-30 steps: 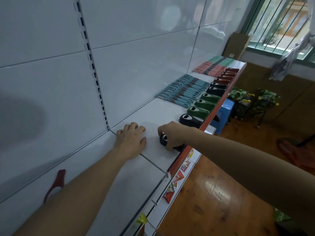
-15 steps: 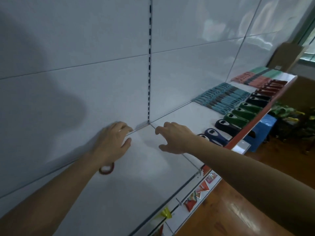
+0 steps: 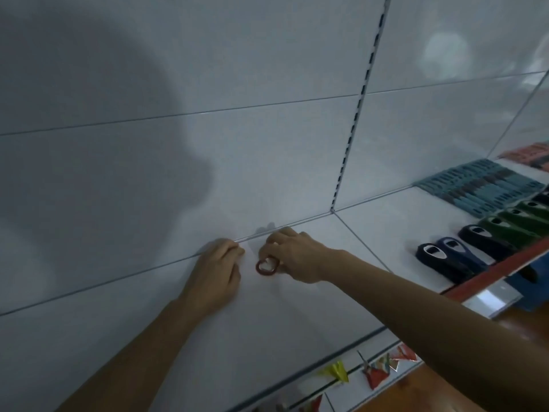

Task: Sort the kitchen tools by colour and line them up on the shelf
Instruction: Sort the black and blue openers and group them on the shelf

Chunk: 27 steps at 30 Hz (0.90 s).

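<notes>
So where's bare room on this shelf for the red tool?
Bare shelf runs from the left hand to the front edge, and between the right hand and the dark blue bottle openers. Crowded beyond: green openers, teal tools.

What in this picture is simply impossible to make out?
- Red tool, head view: only its loop shows. The right hand and left hand cover the rest, so which hand grips it is unclear.
- Orange-red pile: cut off by the right edge and too blurred to identify.
- Teal pile: blurred, so single tools cannot be counted.
- Folded papers on the lower shelf: small and dim, so their shapes are uncertain.
</notes>
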Tool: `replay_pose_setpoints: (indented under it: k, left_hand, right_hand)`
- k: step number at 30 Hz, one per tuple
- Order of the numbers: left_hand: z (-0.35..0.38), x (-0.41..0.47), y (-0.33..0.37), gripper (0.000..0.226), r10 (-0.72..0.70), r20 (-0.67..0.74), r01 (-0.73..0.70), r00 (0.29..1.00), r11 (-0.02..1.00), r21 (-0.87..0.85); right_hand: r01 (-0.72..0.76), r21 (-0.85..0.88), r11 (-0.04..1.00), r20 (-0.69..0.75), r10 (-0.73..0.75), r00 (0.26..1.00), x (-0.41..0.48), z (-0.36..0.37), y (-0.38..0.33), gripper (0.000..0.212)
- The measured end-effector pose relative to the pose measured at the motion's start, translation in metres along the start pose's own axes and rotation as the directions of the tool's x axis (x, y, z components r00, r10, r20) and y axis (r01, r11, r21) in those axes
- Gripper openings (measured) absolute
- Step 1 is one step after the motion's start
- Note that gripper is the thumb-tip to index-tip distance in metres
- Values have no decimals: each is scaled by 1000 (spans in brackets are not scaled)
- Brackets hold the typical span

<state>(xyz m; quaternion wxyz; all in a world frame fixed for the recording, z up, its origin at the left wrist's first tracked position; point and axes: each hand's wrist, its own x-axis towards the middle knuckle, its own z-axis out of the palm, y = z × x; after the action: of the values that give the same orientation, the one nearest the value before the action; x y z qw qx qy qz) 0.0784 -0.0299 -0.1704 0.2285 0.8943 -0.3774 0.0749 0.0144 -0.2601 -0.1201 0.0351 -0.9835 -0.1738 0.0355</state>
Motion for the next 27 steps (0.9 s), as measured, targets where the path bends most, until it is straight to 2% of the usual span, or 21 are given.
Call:
replay_pose_setpoints:
  k: [2, 6, 8, 12, 14, 18, 23, 27]
  left_hand:
    - [-3, 4, 4, 47, 23, 12, -23, 1000, 1000, 9]
    - [-1, 24, 15, 38, 84, 70, -85, 994, 996, 16]
    - [4, 40, 24, 32, 121, 80, -121, 989, 993, 1]
    - [15, 78, 56, 41, 189, 90, -183, 978, 981, -66]
    - [22, 99, 79, 43, 236, 100, -227, 967, 970, -90]
    - [40, 141, 138, 44, 373, 129, -361, 919, 926, -105]
    - [63, 180, 219, 43, 477, 158, -461, 865, 878, -128]
    - [87, 209, 284, 46, 539, 182, -523, 823, 842, -131]
  right_hand:
    - [-44, 9, 999, 15, 44, 999, -2, -5, 6, 27]
    - [-157, 47, 986, 93, 152, 984, -6, -8, 9, 44]
    - [-205, 114, 972, 118, 192, 974, -10, -8, 10, 44]
    - [-290, 187, 939, 100, 275, 956, -44, -16, 24, 9]
    - [-366, 222, 904, 30, 369, 929, -73, -26, 37, 4]
    - [-481, 332, 811, -119, 542, 832, -136, -55, 68, 18]
    - [-625, 286, 726, -140, 677, 722, -214, -76, 118, 20]
    - [-710, 247, 660, -154, 750, 644, -273, -79, 160, 44]
